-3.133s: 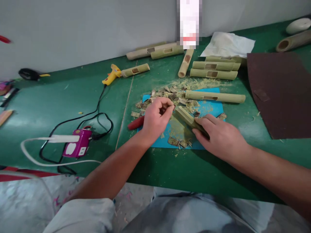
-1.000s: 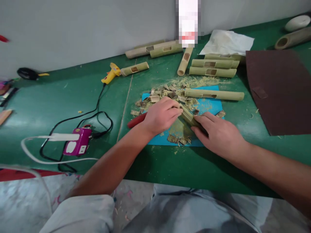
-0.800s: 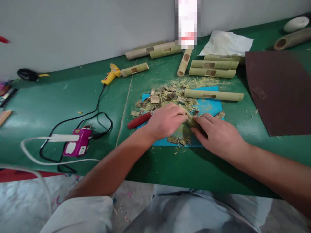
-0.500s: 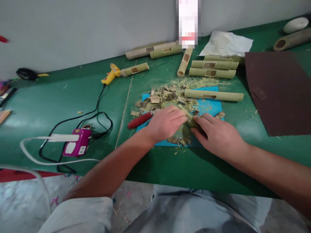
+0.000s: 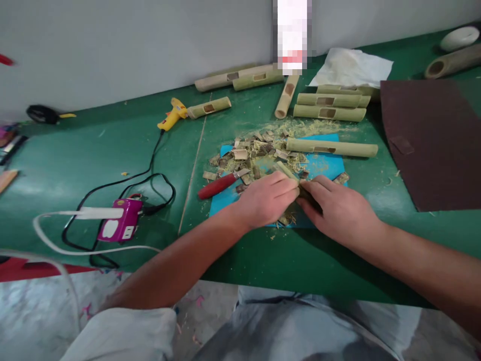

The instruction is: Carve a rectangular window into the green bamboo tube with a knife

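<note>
My right hand (image 5: 336,203) is closed round a green bamboo tube (image 5: 286,170) above a blue mat (image 5: 326,168). Most of the tube is hidden by the fingers; its far end points up and to the left. My left hand (image 5: 268,198) is closed too, its fingers pressed together on the tube and touching the right fingertips. Whether a small thing sits between them is hidden. Left of that hand lies a red-handled knife (image 5: 221,184), its blade on the mat. Bamboo chips and shavings (image 5: 259,148) are heaped just beyond my hands.
A windowed bamboo tube (image 5: 345,149) lies across the mat's far edge, with several others (image 5: 328,113) behind. At left are a yellow glue gun (image 5: 175,115), a purple power adapter (image 5: 120,220) and trailing cables. A dark brown sheet (image 5: 432,145) lies at right.
My left hand has moved right and slightly down along the tube, against the right hand. More of the knife's blade now shows. The right hand stays almost where it was.
</note>
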### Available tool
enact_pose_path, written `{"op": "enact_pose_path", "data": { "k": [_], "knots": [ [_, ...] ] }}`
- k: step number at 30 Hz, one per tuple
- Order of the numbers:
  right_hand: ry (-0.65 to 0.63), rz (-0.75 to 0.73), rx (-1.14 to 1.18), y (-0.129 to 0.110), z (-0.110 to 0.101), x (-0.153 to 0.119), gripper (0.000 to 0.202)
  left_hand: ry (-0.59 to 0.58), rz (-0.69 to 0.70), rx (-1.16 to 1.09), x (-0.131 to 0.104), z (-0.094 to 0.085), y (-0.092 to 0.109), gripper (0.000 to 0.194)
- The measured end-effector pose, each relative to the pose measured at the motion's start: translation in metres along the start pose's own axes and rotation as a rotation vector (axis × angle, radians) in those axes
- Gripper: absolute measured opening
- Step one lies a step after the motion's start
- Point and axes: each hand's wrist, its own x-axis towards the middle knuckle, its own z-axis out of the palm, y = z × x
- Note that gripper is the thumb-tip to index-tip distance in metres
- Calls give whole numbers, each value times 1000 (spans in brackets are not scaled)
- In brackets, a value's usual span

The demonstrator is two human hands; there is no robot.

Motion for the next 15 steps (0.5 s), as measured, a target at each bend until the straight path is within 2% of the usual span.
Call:
{"op": "enact_pose_path", "data": {
  "k": [2,5,9,13,15],
  "knots": [
    [10,-7,-2,0,1,-1,28,24,1,-27,1,-1,0,32],
    [25,-4,-3,1,1,-2,28,20,-90,-27,1,-3,-1,31],
    [20,-18,7,0,1,-2,29,-65,-12,-22,2,-4,2,35],
    [19,-5,20,0,1,-2,30,-2,-88,50,4,-3,2,36],
    [14,-5,29,-1,1,-2,30,15,-50,60,4,-1,2,35]
  ]
}}
